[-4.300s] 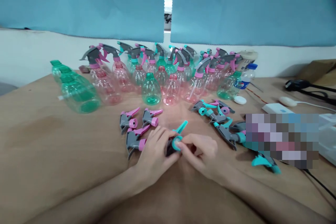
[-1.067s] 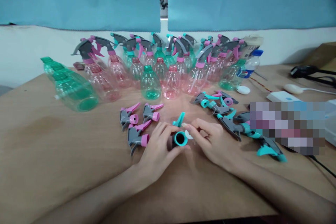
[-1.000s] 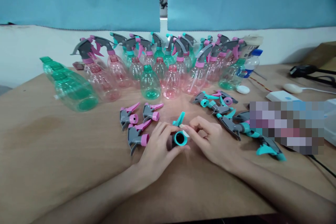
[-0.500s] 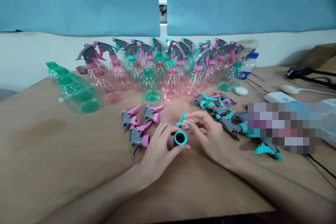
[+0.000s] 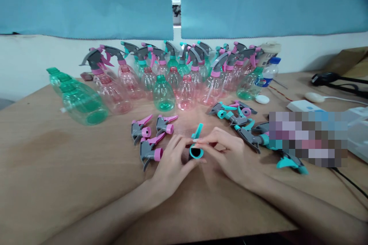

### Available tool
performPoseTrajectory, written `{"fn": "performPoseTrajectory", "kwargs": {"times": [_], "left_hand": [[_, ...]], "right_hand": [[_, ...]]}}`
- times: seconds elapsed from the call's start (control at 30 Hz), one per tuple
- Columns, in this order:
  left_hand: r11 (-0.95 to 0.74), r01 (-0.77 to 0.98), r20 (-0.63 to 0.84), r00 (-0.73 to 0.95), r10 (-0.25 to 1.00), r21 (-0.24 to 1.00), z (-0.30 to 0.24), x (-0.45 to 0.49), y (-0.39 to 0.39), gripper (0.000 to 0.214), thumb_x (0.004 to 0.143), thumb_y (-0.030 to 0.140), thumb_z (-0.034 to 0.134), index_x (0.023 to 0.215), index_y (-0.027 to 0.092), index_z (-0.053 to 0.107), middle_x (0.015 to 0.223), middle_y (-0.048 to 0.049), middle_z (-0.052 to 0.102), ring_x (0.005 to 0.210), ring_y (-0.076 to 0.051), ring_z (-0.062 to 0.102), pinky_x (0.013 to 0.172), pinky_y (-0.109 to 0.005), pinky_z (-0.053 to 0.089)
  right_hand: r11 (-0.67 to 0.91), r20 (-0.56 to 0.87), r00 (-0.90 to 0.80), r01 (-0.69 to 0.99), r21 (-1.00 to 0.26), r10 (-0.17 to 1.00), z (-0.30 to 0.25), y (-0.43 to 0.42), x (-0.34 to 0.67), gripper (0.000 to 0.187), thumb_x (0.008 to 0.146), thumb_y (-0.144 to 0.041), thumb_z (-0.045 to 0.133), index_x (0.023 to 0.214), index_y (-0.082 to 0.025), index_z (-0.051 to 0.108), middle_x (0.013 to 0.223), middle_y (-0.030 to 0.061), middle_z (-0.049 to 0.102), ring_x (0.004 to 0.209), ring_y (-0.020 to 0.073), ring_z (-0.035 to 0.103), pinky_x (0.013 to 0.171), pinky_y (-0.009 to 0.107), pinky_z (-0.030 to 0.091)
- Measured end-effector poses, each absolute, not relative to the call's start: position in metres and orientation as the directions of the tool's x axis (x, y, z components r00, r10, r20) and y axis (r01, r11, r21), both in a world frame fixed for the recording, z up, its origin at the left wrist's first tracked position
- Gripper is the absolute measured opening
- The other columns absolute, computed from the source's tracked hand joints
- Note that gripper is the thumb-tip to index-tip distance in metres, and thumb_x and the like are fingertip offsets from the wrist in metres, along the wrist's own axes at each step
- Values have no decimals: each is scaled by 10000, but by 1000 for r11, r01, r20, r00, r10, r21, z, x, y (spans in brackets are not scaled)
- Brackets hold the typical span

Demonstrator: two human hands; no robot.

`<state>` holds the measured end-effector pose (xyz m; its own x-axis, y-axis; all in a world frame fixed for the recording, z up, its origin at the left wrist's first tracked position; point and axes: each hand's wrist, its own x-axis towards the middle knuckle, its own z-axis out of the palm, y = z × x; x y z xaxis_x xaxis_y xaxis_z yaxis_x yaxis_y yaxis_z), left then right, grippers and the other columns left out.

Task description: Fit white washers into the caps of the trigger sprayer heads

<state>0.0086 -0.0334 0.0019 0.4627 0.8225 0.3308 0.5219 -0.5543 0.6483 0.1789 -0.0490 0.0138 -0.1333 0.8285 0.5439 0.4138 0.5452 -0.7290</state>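
Note:
My left hand is closed around a spray trigger head with a teal collar, its dark round opening turned up toward me. The teal trigger sticks out beyond my fingers, and most of the grey body is hidden. At the rim of that opening, the thumb and fingers of my right hand are pinched together on a small white disc, now mostly covered by the fingertips. Several grey-and-pink trigger heads lie just left of my left hand. More trigger heads, mostly grey and teal, lie right of my right hand.
Behind my hands stand several pink and green spray bottles, some open-necked like the green bottle, others topped with triggers. Green bottles lean at the left. A blue-capped bottle, a white round piece and a cable are at the right.
My right hand has moved left, bringing its pinched fingertips with the white disc to the collar opening. My left hand keeps its hold on the trigger head. The view has shifted slightly.

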Motion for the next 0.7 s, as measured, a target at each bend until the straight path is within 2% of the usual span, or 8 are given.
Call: {"fn": "performPoseTrajectory", "kwargs": {"times": [0.23,0.33,0.47,0.57,0.63,0.7], "left_hand": [[-559,520,329,470,819,646,1,9,-32,173,808,201,674,900,209,528,907,-1,525,860,-185,514,755,-310,434],[-552,509,336,457,823,660,1,9,-32,212,791,217,697,928,213,535,935,1,526,886,-183,515,784,-311,431],[-558,493,340,465,818,667,3,10,-32,233,782,229,706,958,228,553,947,5,543,896,-187,521,798,-315,428],[-563,488,339,474,813,667,4,10,-32,238,784,231,706,972,234,560,949,7,548,909,-186,521,805,-315,426],[-564,484,339,476,811,669,4,10,-32,246,782,227,708,978,230,561,965,6,546,926,-185,519,814,-315,426],[-565,491,341,473,812,663,3,9,-32,237,778,229,712,965,221,566,958,6,542,919,-181,521,810,-312,433]], "right_hand": [[553,520,-193,353,-755,832,9,-50,177,132,860,-168,591,889,-216,711,829,28,698,729,144,642,632,269,523],[530,506,-166,358,-769,846,10,-50,176,192,874,-141,556,967,-226,702,870,26,692,754,143,641,670,279,531],[504,497,-119,361,-784,859,9,-48,176,249,888,-138,518,1061,-240,666,1013,35,690,914,162,641,793,311,526],[448,453,-65,333,-830,889,7,-47,176,245,879,-186,549,1106,-226,632,1031,43,696,812,156,656,701,294,538],[418,430,-39,329,-847,902,8,-47,177,192,863,-221,585,1045,-217,647,959,31,709,653,128,624,580,261,510],[414,422,-55,346,-842,905,10,-48,177,112,848,-226,612,939,-207,675,854,10,709,574,107,573,526,242,465]]}}
